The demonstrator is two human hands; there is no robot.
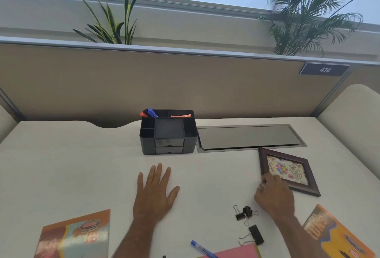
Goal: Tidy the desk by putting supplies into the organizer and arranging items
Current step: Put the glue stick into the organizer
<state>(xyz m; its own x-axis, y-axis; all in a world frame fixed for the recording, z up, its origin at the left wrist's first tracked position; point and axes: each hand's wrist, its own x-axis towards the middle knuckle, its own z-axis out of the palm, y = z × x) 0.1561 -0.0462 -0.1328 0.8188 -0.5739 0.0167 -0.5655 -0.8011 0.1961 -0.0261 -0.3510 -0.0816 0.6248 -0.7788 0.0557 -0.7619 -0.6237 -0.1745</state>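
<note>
Pink paper (236,252), a blue pen (202,248) and binder clips (247,222) lie loose along the surface's near edge, the left hand (154,192) lies flat, fingers apart, the right hand (273,194) curls onto the picture frame (292,172), and the far-edge organizer (167,132) holds only markers, so tidying looks barely begun.

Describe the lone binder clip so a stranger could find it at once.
Start at the black organizer at the desk's back edge and come toward the near edge, right of centre. The lone binder clip lies beside pink paper, larger than the clustered clips above it.

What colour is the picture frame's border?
Dark reddish-brown, like stained wood; the frame shows best in the head view.
</note>
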